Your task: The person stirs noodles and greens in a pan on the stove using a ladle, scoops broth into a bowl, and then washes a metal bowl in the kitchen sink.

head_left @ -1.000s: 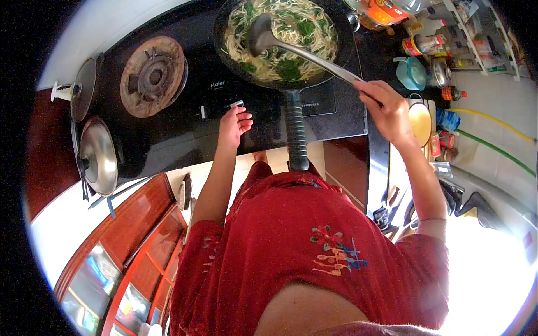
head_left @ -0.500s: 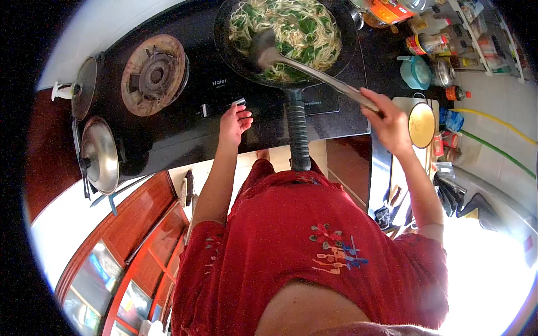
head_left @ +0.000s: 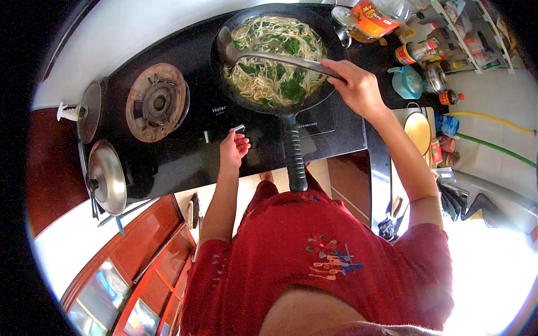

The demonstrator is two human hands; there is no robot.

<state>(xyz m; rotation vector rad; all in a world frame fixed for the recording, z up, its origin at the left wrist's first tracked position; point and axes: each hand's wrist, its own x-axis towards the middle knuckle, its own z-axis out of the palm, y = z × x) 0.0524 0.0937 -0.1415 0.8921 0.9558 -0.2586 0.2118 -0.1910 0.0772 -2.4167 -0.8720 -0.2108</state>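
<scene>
My right hand (head_left: 358, 87) is closed around the end of a metal wok spatula (head_left: 280, 57). Its broad head rests at the left rim of a black wok (head_left: 332, 92), over noodles (head_left: 260, 81) and leafy greens (head_left: 292, 89) in broth. The wok's ribbed black handle (head_left: 295, 151) points toward my body. Below and left of the wok, my left hand (head_left: 234, 148) has its fingers curled at a silver stove knob (head_left: 239, 128) and appears to grip it. Part of that grip is hidden.
An unused burner (head_left: 158, 103) lies left of the wok, with a metal lid (head_left: 109, 176) near the counter's left edge. At the right stand a large orange-labelled bottle (head_left: 374, 19), a turquoise container (head_left: 407, 83) and several seasoning bottles. A round yellowish board or lid (head_left: 418, 133) is beside them.
The spatula's head has moved left to the wok's rim, and my right hand has shifted left and up. My left hand stays at the knob. The whole view has shifted slightly.
</scene>
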